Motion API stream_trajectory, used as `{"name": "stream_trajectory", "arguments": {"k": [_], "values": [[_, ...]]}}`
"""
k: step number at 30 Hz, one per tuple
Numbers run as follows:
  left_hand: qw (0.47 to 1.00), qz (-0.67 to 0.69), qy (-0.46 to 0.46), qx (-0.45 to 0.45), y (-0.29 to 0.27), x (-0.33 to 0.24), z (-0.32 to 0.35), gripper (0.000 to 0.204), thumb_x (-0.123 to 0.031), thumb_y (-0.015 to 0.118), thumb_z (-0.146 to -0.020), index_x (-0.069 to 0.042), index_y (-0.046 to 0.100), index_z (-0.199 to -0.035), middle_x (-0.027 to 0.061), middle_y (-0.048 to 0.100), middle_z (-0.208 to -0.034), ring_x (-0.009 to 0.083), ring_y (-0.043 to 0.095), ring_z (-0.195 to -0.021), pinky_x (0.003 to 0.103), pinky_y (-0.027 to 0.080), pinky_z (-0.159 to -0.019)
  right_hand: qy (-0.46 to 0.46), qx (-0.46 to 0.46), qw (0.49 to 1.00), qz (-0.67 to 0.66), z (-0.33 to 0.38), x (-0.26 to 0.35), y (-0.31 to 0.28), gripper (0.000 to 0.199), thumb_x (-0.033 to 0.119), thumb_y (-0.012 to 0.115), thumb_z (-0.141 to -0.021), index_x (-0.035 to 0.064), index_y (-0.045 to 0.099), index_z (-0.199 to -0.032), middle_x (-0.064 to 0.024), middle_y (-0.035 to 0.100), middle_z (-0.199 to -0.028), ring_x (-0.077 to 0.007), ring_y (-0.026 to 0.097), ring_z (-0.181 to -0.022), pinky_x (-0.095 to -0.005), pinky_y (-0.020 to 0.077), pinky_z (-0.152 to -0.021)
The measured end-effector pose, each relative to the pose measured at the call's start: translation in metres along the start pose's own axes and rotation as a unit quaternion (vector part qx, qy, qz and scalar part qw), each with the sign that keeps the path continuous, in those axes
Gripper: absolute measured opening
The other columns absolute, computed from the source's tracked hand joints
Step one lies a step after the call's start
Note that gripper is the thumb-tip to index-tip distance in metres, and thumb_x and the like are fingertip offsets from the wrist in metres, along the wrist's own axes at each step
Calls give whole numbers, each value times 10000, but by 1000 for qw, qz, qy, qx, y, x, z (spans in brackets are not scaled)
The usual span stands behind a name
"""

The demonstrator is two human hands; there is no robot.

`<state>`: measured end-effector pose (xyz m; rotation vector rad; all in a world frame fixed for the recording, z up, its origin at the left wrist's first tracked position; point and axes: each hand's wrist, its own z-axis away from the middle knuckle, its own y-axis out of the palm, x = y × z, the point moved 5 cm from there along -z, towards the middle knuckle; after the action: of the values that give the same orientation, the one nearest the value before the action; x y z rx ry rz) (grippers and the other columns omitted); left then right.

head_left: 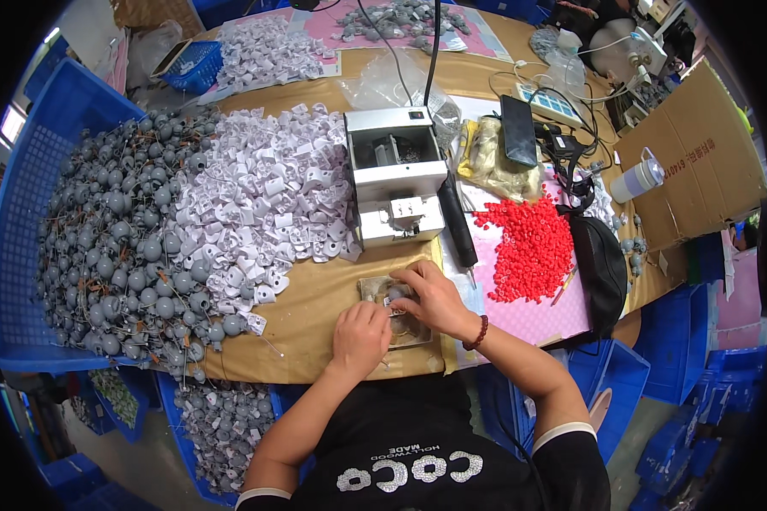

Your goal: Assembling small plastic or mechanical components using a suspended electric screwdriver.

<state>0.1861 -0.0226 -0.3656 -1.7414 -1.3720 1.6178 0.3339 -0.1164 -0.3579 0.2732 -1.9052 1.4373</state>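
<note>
My left hand (362, 336) is closed, fingertips pressed together at the left side of a small square plate (414, 334) on the near table edge. My right hand (436, 300) curls over the same plate, its thumb and fingers pinched around a small grey and white part (394, 300) mostly hidden by the fingers. What the left fingers grip, if anything, is hidden. Just beyond the hands stands a white and black boxy machine (398, 183). A black pen-shaped electric screwdriver (458, 232) rests along its right side, tip toward me.
Left, grey ball-shaped parts with wires (136, 255) spill from a blue crate (13, 281) beside heaped white plastic parts (268, 187). Right are small red pieces (533, 251), a black pouch (598, 272), a phone (518, 130), a bottle (639, 179) and a cardboard box (699, 162).
</note>
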Motion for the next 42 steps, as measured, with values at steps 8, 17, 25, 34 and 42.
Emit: {"name": "stream_trajectory", "arguments": {"k": [8,17,25,34,42], "values": [[1000,-2,-24,-10,3,-4,-26,370,-130,753,-820,-79,686,-1180,77,640,-1033,311,605,-1020,449,511,-832,-124,-202,971,13,-2,-11,-37,398,124,798,-853,32,669,-1219,-165,667,-1082,-379,612,-1034,-445,515,-907],[998,32,-54,-14,6,-1,-23,346,-156,761,-819,-81,708,-1152,85,645,-989,318,650,-920,450,504,-778,228,-141,960,75,-62,-134,-63,581,282,759,-895,-10,586,-1366,-280,725,-998,-472,696,-917,-531,546,-828],[997,47,-45,-34,8,5,-19,333,-155,771,-819,-81,705,-1136,89,651,-988,333,664,-860,452,502,-724,-49,-422,890,-165,-31,-30,-123,812,1,821,-813,26,396,-1505,-111,637,-1134,-202,664,-1023,-336,539,-897],[998,41,-44,-21,6,1,-21,372,-148,779,-808,-81,698,-1165,100,661,-993,335,677,-868,458,518,-722,-128,-274,904,-302,-86,41,-125,608,-113,762,-844,28,483,-1366,-36,660,-867,-117,650,-778,-272,545,-729],[998,41,-54,-15,10,6,-21,363,-179,767,-827,-79,698,-1169,112,681,-1022,358,688,-878,486,536,-773,-6,-223,915,-336,-133,25,-87,569,-58,761,-833,-16,543,-1357,-17,670,-816,-107,658,-722,-277,539,-688]]}}
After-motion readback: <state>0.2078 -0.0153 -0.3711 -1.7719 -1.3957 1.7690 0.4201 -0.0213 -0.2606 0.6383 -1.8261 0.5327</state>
